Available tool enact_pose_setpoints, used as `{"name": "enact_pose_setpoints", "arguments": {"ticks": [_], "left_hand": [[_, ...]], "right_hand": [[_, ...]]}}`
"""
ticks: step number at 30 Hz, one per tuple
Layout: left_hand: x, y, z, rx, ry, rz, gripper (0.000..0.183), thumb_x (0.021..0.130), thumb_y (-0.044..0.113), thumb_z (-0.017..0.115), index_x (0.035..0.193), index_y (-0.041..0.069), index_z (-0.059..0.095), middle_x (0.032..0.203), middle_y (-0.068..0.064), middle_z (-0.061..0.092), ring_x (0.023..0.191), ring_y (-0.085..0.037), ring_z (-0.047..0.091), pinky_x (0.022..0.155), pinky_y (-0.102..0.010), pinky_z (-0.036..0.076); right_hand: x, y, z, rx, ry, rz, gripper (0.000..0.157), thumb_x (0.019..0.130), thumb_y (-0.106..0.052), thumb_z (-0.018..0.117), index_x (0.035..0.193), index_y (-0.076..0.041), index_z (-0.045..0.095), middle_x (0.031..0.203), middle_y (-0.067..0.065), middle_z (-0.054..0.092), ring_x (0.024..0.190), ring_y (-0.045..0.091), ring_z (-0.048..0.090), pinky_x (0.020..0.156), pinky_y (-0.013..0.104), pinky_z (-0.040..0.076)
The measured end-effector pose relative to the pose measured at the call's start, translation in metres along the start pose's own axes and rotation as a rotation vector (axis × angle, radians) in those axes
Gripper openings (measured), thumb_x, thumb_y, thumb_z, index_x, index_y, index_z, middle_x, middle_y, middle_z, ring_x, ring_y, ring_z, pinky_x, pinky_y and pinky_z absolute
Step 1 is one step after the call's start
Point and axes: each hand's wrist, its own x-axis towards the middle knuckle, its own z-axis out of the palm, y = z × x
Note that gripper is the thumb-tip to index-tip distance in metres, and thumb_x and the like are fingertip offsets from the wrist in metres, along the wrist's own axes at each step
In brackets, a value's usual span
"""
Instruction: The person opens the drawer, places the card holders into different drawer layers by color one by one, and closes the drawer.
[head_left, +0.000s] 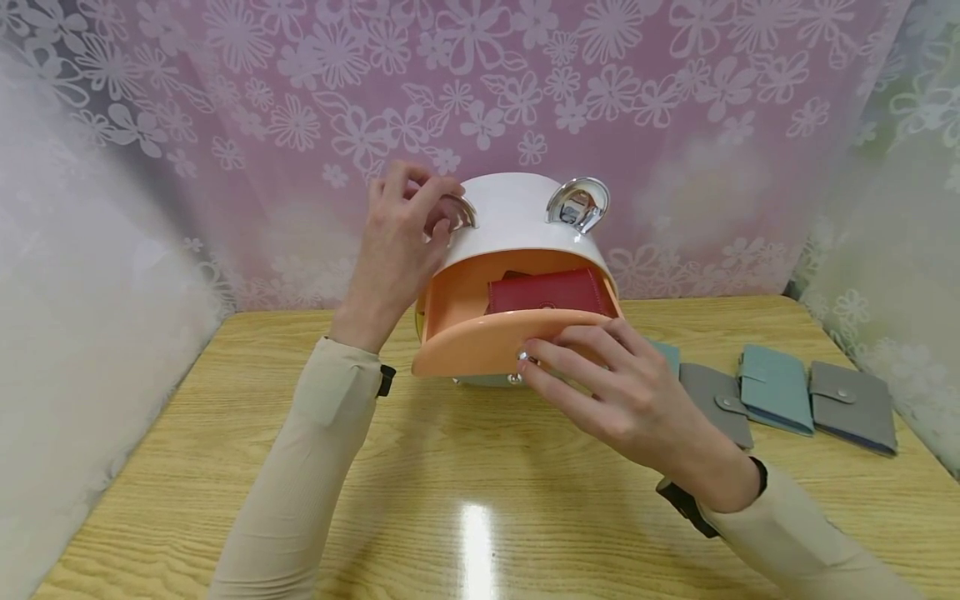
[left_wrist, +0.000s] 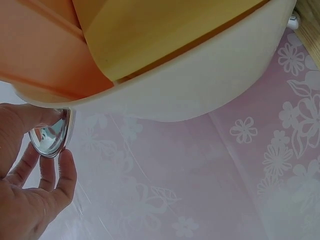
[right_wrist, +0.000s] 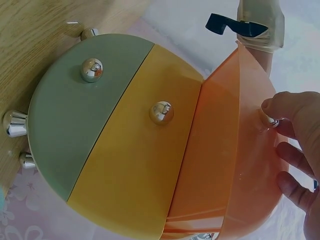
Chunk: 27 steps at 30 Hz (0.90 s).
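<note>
A white rounded drawer box point(head_left: 510, 200) with silver ears stands at the back of the table. My left hand point(head_left: 397, 242) grips its left silver ear point(left_wrist: 49, 142), thumb on one side and fingers on the other. The top orange drawer point(head_left: 468, 346) is pulled out. On its front, my right hand point(head_left: 630, 392) pinches the small silver knob point(right_wrist: 270, 120) between thumb and finger. Inside the drawer lies a red wallet point(head_left: 547, 292), with a dark item partly hidden behind it. Below, the yellow drawer point(right_wrist: 135, 145) and green drawer point(right_wrist: 85, 115) are closed.
On the table's right side lie a grey wallet point(head_left: 712, 400), a teal wallet point(head_left: 776, 387) and another grey wallet point(head_left: 855, 408). A further teal piece point(head_left: 667, 356) shows partly behind my right hand. A pink floral curtain point(head_left: 480, 100) hangs right behind the box.
</note>
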Motion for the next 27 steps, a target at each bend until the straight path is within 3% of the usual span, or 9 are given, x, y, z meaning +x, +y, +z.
{"name": "enact_pose_setpoints", "arguments": {"ticks": [27], "left_hand": [[0.0000,0.0008,-0.0005,0.008,-0.001,-0.003,0.027,0.092,0.000,0.067,0.115,0.012,0.070,0.121,-0.016,0.055,0.113,-0.038,0.049,0.093,-0.042,0.044]], "right_hand": [[0.0021,0.0026,0.0082,0.013,0.014,0.051,0.022,0.104,-0.011,0.055,0.113,-0.006,0.075,0.112,0.011,0.077,0.094,0.033,0.068,0.087,0.045,0.056]]}}
